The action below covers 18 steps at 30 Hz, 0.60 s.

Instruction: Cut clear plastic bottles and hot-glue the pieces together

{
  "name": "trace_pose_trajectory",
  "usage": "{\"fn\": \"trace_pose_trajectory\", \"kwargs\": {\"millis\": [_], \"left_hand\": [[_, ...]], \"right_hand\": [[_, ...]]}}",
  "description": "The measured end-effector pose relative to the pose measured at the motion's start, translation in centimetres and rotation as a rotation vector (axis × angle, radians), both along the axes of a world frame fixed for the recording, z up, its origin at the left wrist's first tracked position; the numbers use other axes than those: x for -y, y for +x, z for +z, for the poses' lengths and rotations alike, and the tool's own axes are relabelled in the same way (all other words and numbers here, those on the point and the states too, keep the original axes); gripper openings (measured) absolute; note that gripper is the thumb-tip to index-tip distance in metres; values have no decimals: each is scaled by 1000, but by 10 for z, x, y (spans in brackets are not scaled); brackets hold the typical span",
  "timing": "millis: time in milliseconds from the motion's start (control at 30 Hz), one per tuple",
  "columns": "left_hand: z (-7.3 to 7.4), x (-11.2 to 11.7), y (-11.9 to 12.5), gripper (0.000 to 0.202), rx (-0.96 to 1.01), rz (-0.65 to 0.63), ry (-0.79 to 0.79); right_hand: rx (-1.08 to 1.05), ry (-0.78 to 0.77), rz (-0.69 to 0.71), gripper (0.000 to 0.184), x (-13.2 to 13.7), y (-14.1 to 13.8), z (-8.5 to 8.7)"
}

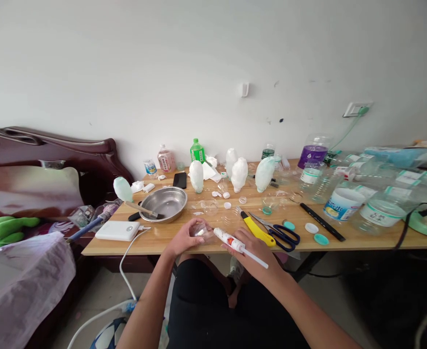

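My left hand (185, 238) grips a small clear plastic piece (203, 231) at the near edge of the wooden table (151, 242). My right hand (254, 252) is closed round a white glue tube (231, 241) with a red label. Its thin white tail sticks out toward me, and its nozzle end points left at the clear piece. Just beyond my right hand lie a yellow utility knife (257, 230) and blue-handled scissors (281, 233).
A steel bowl (166, 203) with a brush, a white power bank (118, 230) with its cable, several white-wrapped bottle shapes (238, 173), loose caps, a black strip (322, 222) and cut clear bottles (377, 211) cover the table. A dark wooden bed (35, 165) stands at left.
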<state>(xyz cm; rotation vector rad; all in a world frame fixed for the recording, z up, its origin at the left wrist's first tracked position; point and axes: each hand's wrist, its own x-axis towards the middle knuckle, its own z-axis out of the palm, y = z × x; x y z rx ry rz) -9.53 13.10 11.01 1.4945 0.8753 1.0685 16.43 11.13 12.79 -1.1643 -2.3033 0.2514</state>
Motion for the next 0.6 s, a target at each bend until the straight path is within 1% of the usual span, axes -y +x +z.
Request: {"fn": "trace_pose_trajectory", "kwargs": {"millis": [233, 400, 600], "left_hand": [[-3, 1, 1, 64, -15, -13, -6], [-2, 1, 2, 62, -39, -14, 7], [-2, 2, 6, 67, -76, 23, 38]], "right_hand": [[4, -90, -3, 20, 5, 3, 7], [-6, -90, -3, 24, 6, 6, 6], [-19, -83, 1, 26, 9, 9, 2]]}}
